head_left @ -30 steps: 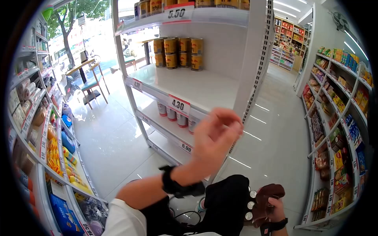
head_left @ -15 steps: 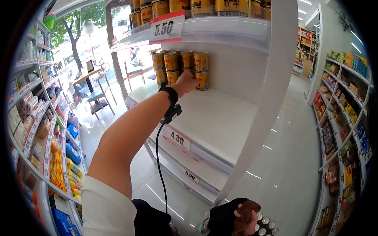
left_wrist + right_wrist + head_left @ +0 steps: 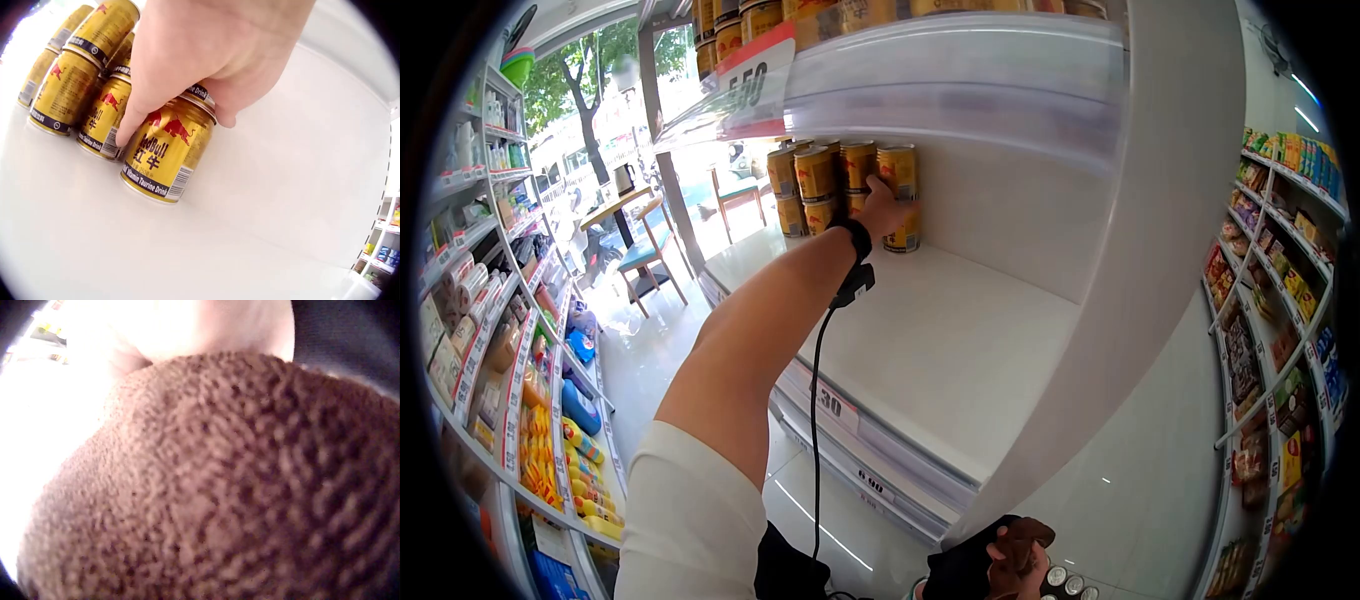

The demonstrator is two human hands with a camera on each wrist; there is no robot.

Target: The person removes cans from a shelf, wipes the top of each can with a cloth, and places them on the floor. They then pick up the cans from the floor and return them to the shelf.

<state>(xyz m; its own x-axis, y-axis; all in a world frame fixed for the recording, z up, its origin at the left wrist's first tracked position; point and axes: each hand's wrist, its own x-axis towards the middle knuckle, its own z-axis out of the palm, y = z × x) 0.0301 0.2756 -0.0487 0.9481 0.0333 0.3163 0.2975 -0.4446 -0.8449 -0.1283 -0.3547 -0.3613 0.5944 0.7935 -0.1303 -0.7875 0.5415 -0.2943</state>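
Observation:
In the head view my left hand (image 3: pixel 884 207) reaches onto the middle shelf to the rightmost stack of gold Red Bull cans (image 3: pixel 899 168). In the left wrist view its thumb and fingers curl round both sides of this stack, where the upper can meets the lower can (image 3: pixel 164 156). Most of the upper can is hidden behind the hand. More gold cans (image 3: pixel 62 94), stacked two high, stand just left of it. Low at the front, my right hand (image 3: pixel 1034 575) grips a bunched brown towel (image 3: pixel 1024 538). Its nubby cloth (image 3: pixel 206 475) fills most of the right wrist view.
A shelf above with a clear plastic edge strip (image 3: pixel 950 95) holds more gold cans. A white upright post (image 3: pixel 1170 200) rises at the right. Silver-topped cans (image 3: pixel 1072 582) stand near the floor beside the towel. A stocked rack (image 3: pixel 530 380) runs along the left.
My left hand, earlier raised and holding nothing in front of the shelf, has reached in to the rightmost can stack. The view has moved closer to the shelf. My right hand keeps the towel.

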